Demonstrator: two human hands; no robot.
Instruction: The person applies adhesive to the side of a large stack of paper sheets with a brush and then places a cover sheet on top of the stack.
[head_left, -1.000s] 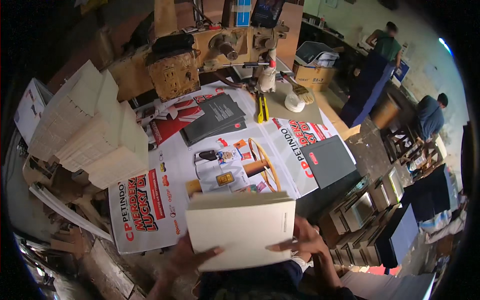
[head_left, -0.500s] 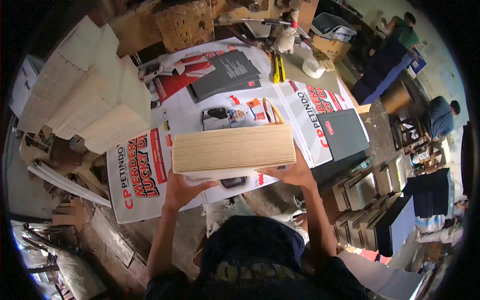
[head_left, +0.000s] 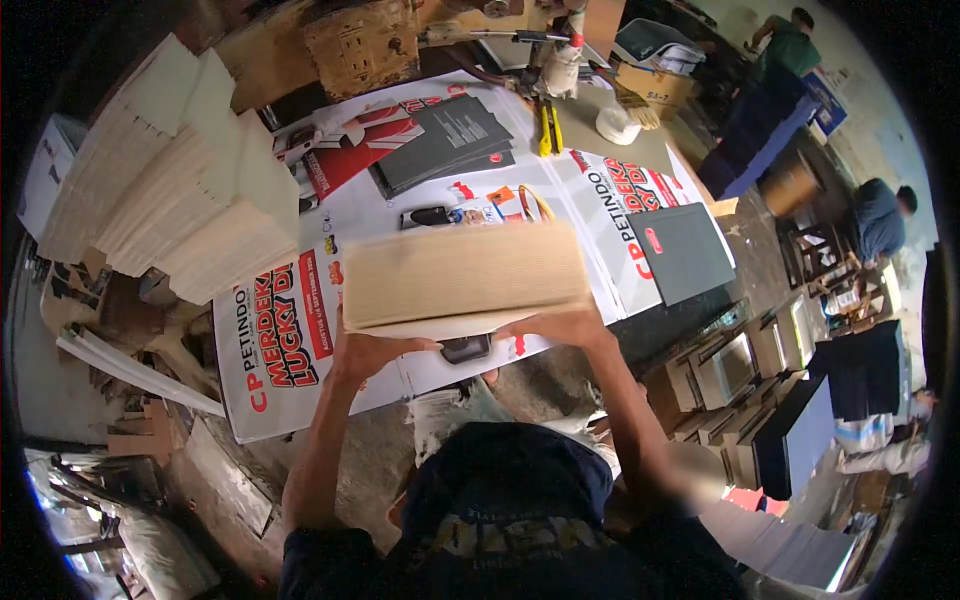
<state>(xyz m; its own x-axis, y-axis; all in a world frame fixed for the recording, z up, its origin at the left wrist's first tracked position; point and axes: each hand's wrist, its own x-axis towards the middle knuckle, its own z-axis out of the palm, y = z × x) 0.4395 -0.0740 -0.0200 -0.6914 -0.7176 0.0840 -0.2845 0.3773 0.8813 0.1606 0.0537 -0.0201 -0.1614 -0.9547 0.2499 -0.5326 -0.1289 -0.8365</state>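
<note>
A thick stack of cream-coloured paper blocks [head_left: 465,275] is held up between my two hands over the printed sheet, its layered edges smeared by motion. My left hand [head_left: 372,353] grips the lower left corner, the thumb lying along the near edge. At the lower right corner, my right hand [head_left: 565,328] has its thumb on the same edge; the other fingers of both hands are mostly hidden by the stack. Just beyond lie dark grey covers [head_left: 440,150] and a yellow box cutter [head_left: 550,128]. Another dark grey cover [head_left: 682,254] rests to the right.
A tall pile of pale paper blocks [head_left: 170,180] stands at the left. The printed sheet [head_left: 410,385] covers the table. A white tub [head_left: 618,125] sits far right with a brush [head_left: 637,104]. Bound books [head_left: 735,370] are stacked at right; two people are farther back.
The stack has tipped so that its layered side shows taller, and its layers are now blurred. Both thumbs have shifted inward along its near edge.
</note>
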